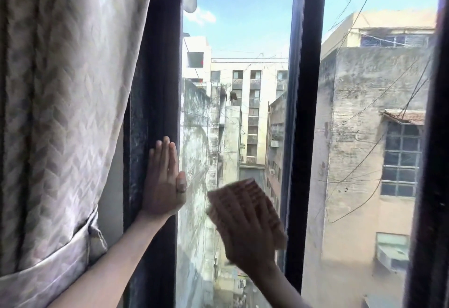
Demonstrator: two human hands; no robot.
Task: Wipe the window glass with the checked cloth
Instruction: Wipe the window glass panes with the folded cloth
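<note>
On the glass [238, 40], low at five o'clock, I wiped.
My right hand [245, 237] pressed the cloth [250, 201] flat, fingers spread; left hand [162, 186] lay open on the frame [158, 65]. Overlapping strokes would suit.

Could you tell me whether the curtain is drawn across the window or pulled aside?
Pulled aside: the curtain hangs gathered left of the dark frame, leaving the glass uncovered.

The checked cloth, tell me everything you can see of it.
The checked cloth is a tan or peach fabric with a faint grid, blurred by motion. It lies spread flat against the lower part of the left pane, pressed there by the right hand. Its top and right edges stick out past the fingers.
</note>
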